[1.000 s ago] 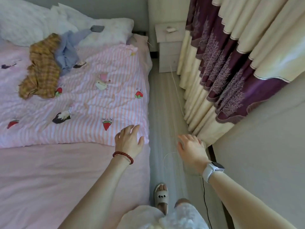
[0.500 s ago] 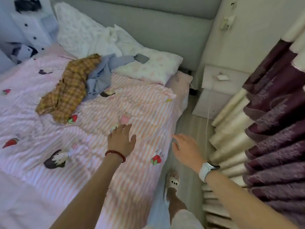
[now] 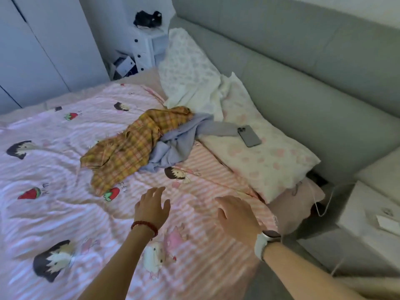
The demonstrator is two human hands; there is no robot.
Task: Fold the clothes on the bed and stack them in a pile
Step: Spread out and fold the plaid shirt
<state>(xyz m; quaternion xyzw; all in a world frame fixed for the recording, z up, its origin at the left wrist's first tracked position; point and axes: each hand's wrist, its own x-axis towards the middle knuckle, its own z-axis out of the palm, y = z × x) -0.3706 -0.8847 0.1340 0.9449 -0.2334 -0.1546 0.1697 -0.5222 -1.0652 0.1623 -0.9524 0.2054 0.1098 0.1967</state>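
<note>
My left hand [image 3: 151,207] and right hand [image 3: 237,215] hover empty, fingers spread. Beyond them, the yellow plaid shirt [image 3: 129,146] touches the lavender garment [image 3: 175,146] on the striped duvet [image 3: 65,213].

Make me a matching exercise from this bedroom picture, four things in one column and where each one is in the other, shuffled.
Things:
1. phone
2. yellow plaid shirt
3. red bead bracelet
4. white smartwatch

Places:
A. on the right wrist
B. crumpled on the striped quilt
C. on the pillow by the headboard
D. on the left wrist

Pairs: 1-C, 2-B, 3-D, 4-A
</note>
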